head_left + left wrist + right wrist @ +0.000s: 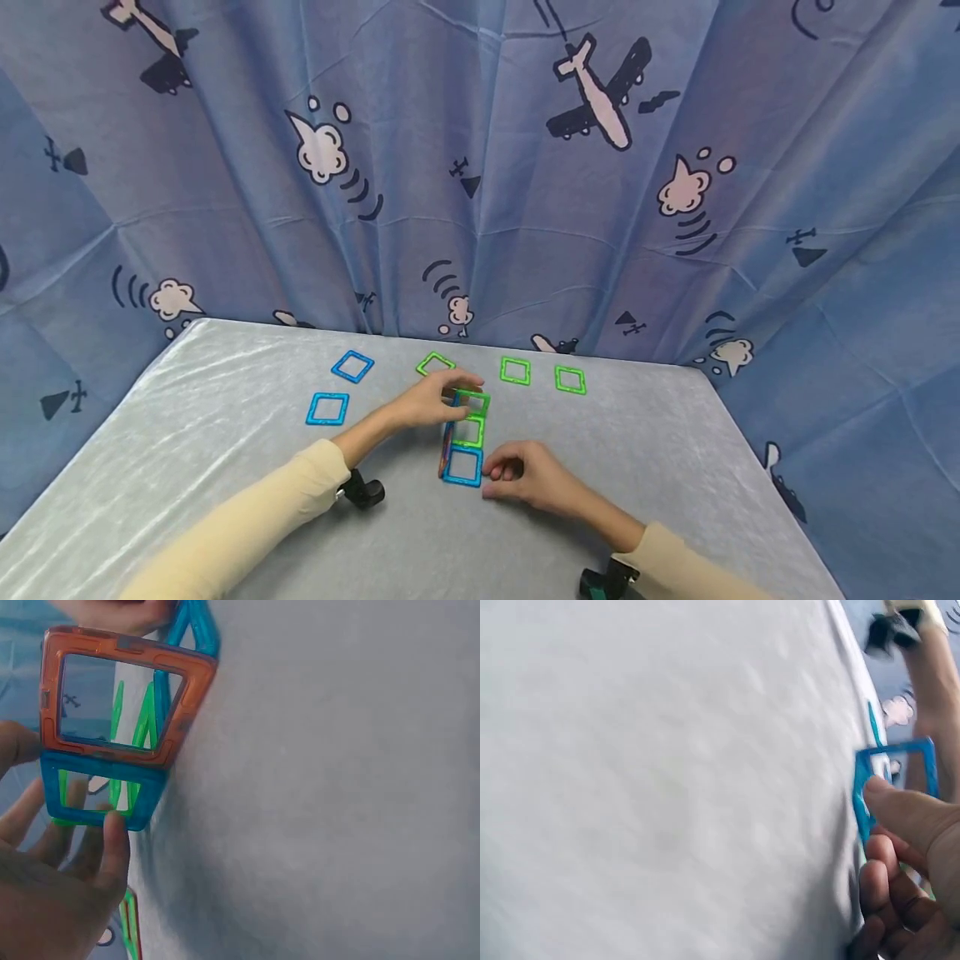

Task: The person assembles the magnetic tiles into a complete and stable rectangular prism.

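Note:
A row of square magnetic tiles lies in mid-table in the head view: a blue magnetic tile [461,481] nearest, then a green tile [482,432], then another green tile [486,406]. Along the row's left side stand tiles seen edge-on; in the left wrist view these include an orange tile [135,646] beside a blue one [154,796]. My left hand [431,400] grips the far end, thumb and fingers around the tiles there. At the near right edge, my right hand [536,475] pinches the blue magnetic tile with thumb and curled fingers.
Two loose blue tiles [326,422] lie at the left. Green tiles [516,359] lie along the back, one partly behind my left hand. A blue patterned curtain [480,167] hangs behind the grey cloth-covered table [637,433]. Black wrist cameras [363,490] sit on both wrists.

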Action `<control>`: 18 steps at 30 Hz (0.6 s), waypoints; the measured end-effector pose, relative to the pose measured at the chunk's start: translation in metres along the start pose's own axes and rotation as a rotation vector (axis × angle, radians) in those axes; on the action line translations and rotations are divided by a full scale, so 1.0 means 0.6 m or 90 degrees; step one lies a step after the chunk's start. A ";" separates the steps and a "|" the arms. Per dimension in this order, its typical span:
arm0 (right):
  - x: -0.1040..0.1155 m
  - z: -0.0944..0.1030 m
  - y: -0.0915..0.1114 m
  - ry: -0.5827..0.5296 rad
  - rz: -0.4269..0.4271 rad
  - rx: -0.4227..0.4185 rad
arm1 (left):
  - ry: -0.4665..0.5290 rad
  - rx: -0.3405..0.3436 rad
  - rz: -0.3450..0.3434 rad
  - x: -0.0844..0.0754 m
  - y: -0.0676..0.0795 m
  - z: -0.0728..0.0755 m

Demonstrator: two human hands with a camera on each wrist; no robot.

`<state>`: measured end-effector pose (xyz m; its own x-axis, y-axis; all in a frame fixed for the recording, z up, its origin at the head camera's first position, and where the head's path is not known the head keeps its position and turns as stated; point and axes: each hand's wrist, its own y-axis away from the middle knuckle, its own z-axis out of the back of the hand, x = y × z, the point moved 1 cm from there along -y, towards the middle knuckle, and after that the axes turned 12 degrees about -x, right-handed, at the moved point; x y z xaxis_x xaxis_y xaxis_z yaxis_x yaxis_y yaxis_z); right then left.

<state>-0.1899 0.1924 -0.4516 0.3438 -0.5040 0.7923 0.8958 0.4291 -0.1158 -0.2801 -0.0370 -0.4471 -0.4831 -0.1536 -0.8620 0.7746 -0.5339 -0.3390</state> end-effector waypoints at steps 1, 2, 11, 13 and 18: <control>-0.002 0.004 -0.005 -0.003 0.004 -0.004 | -0.003 -0.004 0.010 -0.001 0.004 0.002; -0.005 0.009 -0.011 -0.005 0.011 -0.014 | -0.003 -0.010 0.022 -0.002 0.009 0.004; -0.044 0.061 -0.078 -0.052 0.012 -0.124 | 0.013 -0.047 0.115 -0.036 0.079 0.018; -0.048 0.061 -0.088 -0.068 0.019 -0.119 | 0.010 -0.054 0.121 -0.045 0.096 0.011; -0.025 0.052 -0.100 -0.089 0.048 -0.111 | -0.012 -0.084 0.125 -0.053 0.122 -0.007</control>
<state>-0.2579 0.1977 -0.4378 0.3801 -0.3622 0.8511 0.9083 0.3198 -0.2695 -0.2062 -0.0676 -0.4464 -0.3248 -0.2604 -0.9092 0.9005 -0.3790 -0.2131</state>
